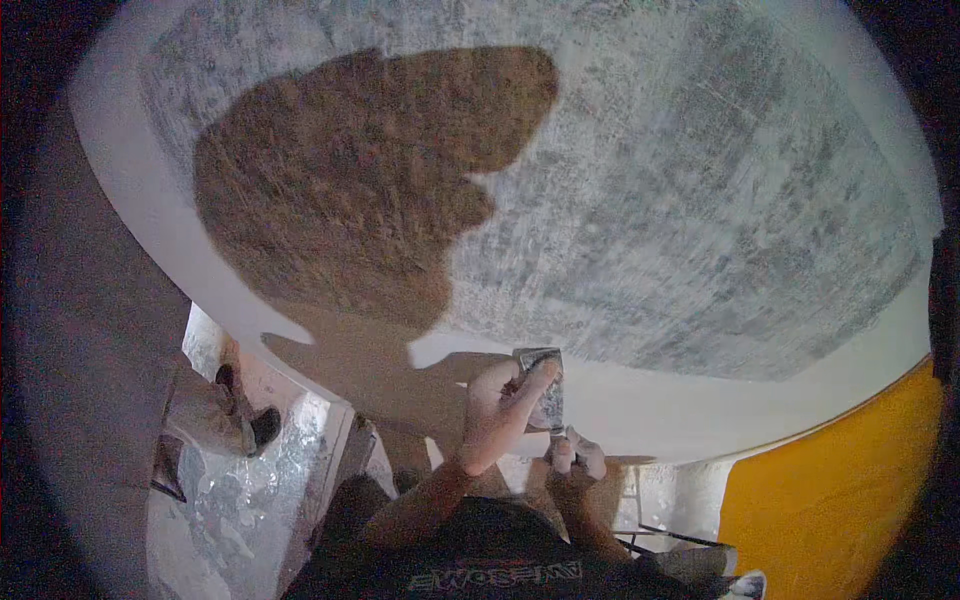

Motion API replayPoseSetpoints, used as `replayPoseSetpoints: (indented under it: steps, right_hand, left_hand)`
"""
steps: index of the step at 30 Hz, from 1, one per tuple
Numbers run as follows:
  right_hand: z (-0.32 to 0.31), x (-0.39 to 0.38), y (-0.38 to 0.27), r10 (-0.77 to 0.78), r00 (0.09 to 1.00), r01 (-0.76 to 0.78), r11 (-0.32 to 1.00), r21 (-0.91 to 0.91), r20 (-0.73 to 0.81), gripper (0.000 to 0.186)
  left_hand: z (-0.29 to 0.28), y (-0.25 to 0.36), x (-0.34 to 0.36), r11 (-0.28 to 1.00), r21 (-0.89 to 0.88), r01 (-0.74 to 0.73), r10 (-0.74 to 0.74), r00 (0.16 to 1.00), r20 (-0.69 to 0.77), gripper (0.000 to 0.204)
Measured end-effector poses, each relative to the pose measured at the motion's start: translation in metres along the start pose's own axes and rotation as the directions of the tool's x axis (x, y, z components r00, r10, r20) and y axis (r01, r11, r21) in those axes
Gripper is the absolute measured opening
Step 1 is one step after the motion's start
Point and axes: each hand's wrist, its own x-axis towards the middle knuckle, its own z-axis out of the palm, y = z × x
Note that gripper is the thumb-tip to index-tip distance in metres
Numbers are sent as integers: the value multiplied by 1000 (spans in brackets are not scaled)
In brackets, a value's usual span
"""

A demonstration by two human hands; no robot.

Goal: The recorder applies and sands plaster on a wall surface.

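Note:
Both my hands are together at the lower middle, in front of a broad white surface [620,400] with a large mottled grey patch [700,200]. My left hand [500,405], dusted white, is closed on a flat, grey-smeared blade, its thumb pressed along the face. That blade looks like part of a putty knife [548,408]. Just below and to the right, my right hand [580,458] is curled closed round the narrow lower end, where a short metallic neck shows. Whether this is one tool or two touching, I cannot make out. The right hand's grip partly hides the handle.
My dark shadow [340,180] falls across the surface. At lower left, another person's legs [205,410] and dark shoes stand on a whitish, smeared floor [225,505]. An orange wall [820,490] rises at right, near a dark metal frame [650,535]. A dark grey wall [90,330] borders the left.

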Motion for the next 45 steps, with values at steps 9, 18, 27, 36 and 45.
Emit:
replayPoseSetpoints:
  steps: [9,18,27,36,45]
  right_hand:
    - [-21,8,24,-106,964,79,990,119,245,18]
    - [-19,-8,35,3,944,-79,974,214,331,22]
    - [33,-36,-5,410,902,-424,784,452,135,22]
    - [23,-2,-53,488,828,-539,557,632,277,25]
    - [9,26,-75,534,770,-635,583,507,350,22]
  left_hand:
    - [-1,20,1,991,129,-24,23,1000,7,31]
    - [4,-1,2,999,-30,-10,10,1000,-16,28]
    - [-10,6,9,986,164,8,-30,990,135,39]
    - [-12,7,7,954,280,-105,32,967,254,30]
    - [-10,1,6,952,232,-202,124,943,310,34]
